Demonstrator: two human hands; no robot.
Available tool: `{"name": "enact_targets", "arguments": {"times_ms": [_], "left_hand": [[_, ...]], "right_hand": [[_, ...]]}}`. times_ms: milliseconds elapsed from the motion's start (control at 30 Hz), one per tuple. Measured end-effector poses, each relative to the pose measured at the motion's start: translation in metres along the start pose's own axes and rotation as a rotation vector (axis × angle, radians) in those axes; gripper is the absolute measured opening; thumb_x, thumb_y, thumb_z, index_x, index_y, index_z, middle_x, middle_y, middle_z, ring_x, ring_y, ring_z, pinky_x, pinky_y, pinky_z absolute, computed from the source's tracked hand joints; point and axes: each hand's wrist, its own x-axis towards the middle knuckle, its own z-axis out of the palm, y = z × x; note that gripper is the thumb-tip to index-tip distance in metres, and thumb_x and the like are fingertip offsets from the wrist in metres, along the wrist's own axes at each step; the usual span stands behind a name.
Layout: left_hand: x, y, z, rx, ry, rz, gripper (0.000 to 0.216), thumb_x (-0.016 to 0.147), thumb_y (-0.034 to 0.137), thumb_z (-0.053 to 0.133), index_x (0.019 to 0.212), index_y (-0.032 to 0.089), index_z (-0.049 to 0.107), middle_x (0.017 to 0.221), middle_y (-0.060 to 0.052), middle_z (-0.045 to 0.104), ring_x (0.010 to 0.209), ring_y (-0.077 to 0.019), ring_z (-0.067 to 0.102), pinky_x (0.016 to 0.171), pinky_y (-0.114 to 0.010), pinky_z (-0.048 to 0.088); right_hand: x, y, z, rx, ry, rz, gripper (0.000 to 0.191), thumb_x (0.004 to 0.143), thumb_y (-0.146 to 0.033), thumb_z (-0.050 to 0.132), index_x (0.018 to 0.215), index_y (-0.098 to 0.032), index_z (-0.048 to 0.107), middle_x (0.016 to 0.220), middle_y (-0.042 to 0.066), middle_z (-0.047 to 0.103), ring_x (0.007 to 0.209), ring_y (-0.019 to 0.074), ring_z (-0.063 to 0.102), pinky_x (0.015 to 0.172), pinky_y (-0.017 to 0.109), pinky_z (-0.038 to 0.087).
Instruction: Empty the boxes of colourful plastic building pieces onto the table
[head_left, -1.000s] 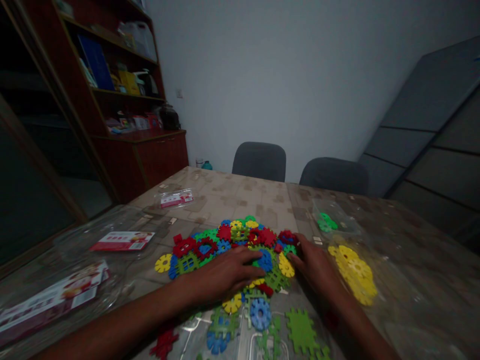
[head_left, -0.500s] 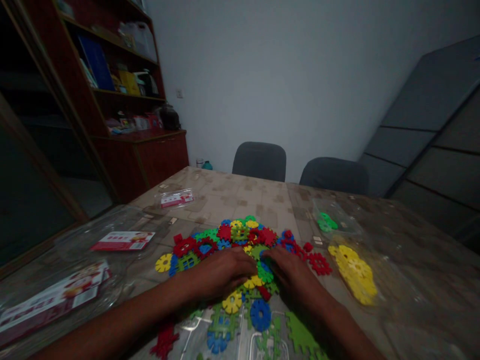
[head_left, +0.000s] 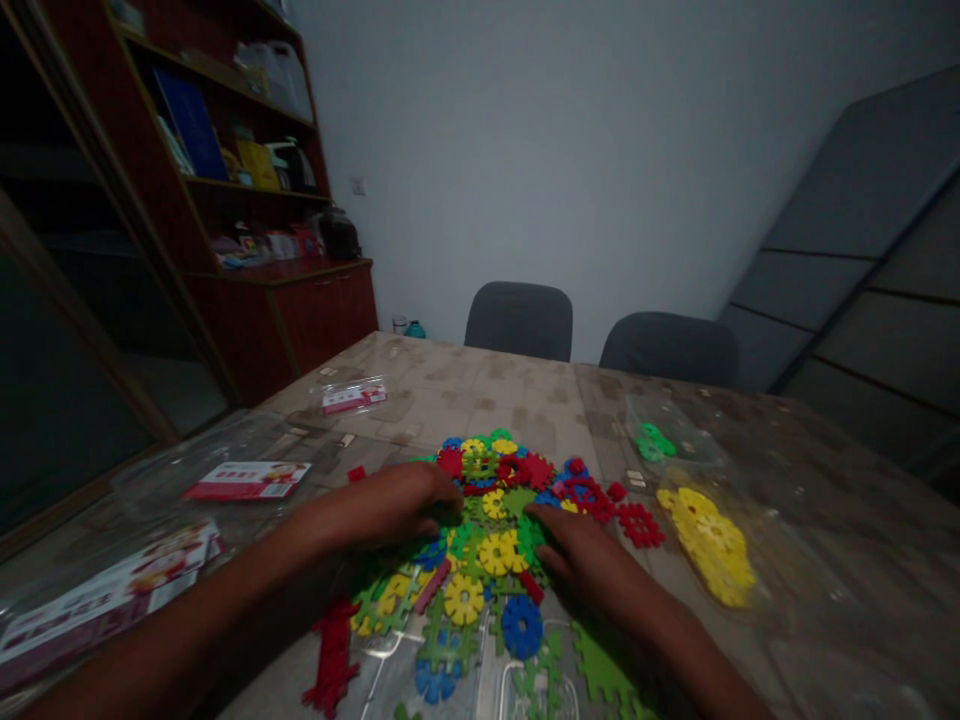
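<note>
A heap of toothed plastic building pieces in red, yellow, green and blue lies in front of me. On its left side, my left hand [head_left: 412, 503] reaches over the pieces, thumb and forefinger apart, nothing seen between them. My right hand [head_left: 571, 540] rests at the heap's right side with its fingers loosely bent and apart, beside green notched discs [head_left: 529, 540]. Between the hands lie yellow notched discs [head_left: 496, 553]. Nearer to me are another yellow disc [head_left: 464, 599] and a blue notched disc [head_left: 522, 628]. The fingers' undersides are hidden.
A clear tray of yellow discs [head_left: 709, 545] and one with green pieces [head_left: 655, 442] stand at the right. Clear packages with printed cards [head_left: 247, 480] lie at the left. Two grey chairs [head_left: 519, 320] stand beyond the patterned table [head_left: 480, 385].
My left hand has moved left and slightly away from me, uncovering yellow and green pieces in the middle. My right hand has shifted only slightly.
</note>
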Motion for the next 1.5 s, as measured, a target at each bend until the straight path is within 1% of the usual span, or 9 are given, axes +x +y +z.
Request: {"name": "enact_targets", "arguments": {"times_ms": [133,267,500,667,933,1033,1167,1333,1500], "left_hand": [[-0.013,0.001,-0.014,0.035,-0.174,-0.184,0.048,0.067,0.013,0.078,0.110,0.026,0.064,0.114,-0.002,0.064,0.104,-0.0253,0.060,0.088,-0.034,0.046],[-0.012,0.005,-0.011,0.061,-0.211,-0.206,0.043,0.064,0.010,0.078,0.101,0.025,0.062,0.111,-0.002,0.061,0.101,-0.0249,0.058,0.084,-0.033,0.047],[-0.009,-0.001,-0.005,0.102,-0.204,-0.225,0.043,0.066,0.009,0.075,0.103,0.024,0.060,0.113,-0.003,0.061,0.103,-0.0245,0.058,0.088,-0.034,0.046],[-0.010,-0.001,-0.009,0.155,-0.202,-0.247,0.043,0.066,0.006,0.072,0.104,0.024,0.061,0.113,-0.004,0.062,0.103,-0.0250,0.058,0.089,-0.034,0.046],[-0.008,-0.011,0.000,0.095,-0.143,-0.231,0.039,0.065,0.004,0.065,0.099,0.023,0.062,0.105,-0.002,0.065,0.096,-0.0228,0.060,0.082,-0.031,0.045],[-0.006,-0.009,-0.001,0.072,-0.109,-0.203,0.031,0.067,0.003,0.057,0.091,0.022,0.063,0.093,0.000,0.066,0.085,-0.0201,0.060,0.072,-0.027,0.044],[-0.004,-0.004,-0.007,0.045,-0.105,-0.179,0.019,0.070,0.005,0.053,0.079,0.021,0.059,0.081,0.003,0.063,0.075,-0.0178,0.058,0.063,-0.024,0.038],[-0.002,-0.005,-0.010,-0.070,-0.059,-0.096,0.009,0.075,0.012,0.060,0.078,0.020,0.057,0.079,0.003,0.060,0.074,-0.0160,0.055,0.065,-0.024,0.036],[0.009,0.012,0.002,-0.513,0.067,-0.084,0.016,0.076,0.026,0.065,0.072,0.018,0.051,0.066,0.006,0.050,0.063,-0.0116,0.046,0.058,-0.021,0.033]], "right_hand": [[0.000,0.003,-0.002,0.027,0.009,0.067,0.039,0.080,-0.018,0.060,0.119,-0.019,0.058,0.112,0.013,0.069,0.101,0.0275,0.064,0.083,0.036,0.046],[0.003,0.009,-0.009,0.052,0.025,0.111,0.024,0.078,-0.017,0.062,0.101,-0.019,0.059,0.096,0.009,0.070,0.087,0.0248,0.064,0.073,0.033,0.045],[-0.002,0.009,-0.023,0.117,0.014,0.086,0.013,0.084,-0.021,0.059,0.096,-0.021,0.063,0.101,0.007,0.070,0.094,0.0243,0.062,0.080,0.035,0.045],[0.003,-0.002,-0.010,0.126,0.017,0.046,0.010,0.082,-0.020,0.060,0.092,-0.019,0.062,0.095,0.007,0.068,0.089,0.0238,0.061,0.077,0.034,0.045],[0.010,-0.009,0.002,0.187,0.019,0.013,0.043,0.081,-0.015,0.062,0.123,-0.021,0.056,0.130,0.014,0.060,0.119,0.0289,0.053,0.099,0.043,0.037],[0.009,-0.007,0.002,0.226,0.013,0.027,0.032,0.078,-0.014,0.064,0.108,-0.021,0.061,0.115,0.012,0.065,0.105,0.0275,0.059,0.090,0.040,0.042],[0.008,-0.005,0.000,0.293,0.036,0.063,0.019,0.073,-0.013,0.064,0.089,-0.021,0.057,0.095,0.005,0.064,0.088,0.0226,0.058,0.075,0.033,0.042],[0.006,-0.008,-0.008,0.420,0.069,0.095,0.012,0.077,-0.018,0.060,0.081,-0.023,0.049,0.079,0.000,0.057,0.075,0.0178,0.053,0.064,0.028,0.038],[0.008,-0.019,-0.007,0.614,0.055,0.109,0.012,0.083,-0.028,0.056,0.089,-0.023,0.046,0.072,-0.004,0.056,0.063,0.0140,0.055,0.056,0.025,0.040]]}}
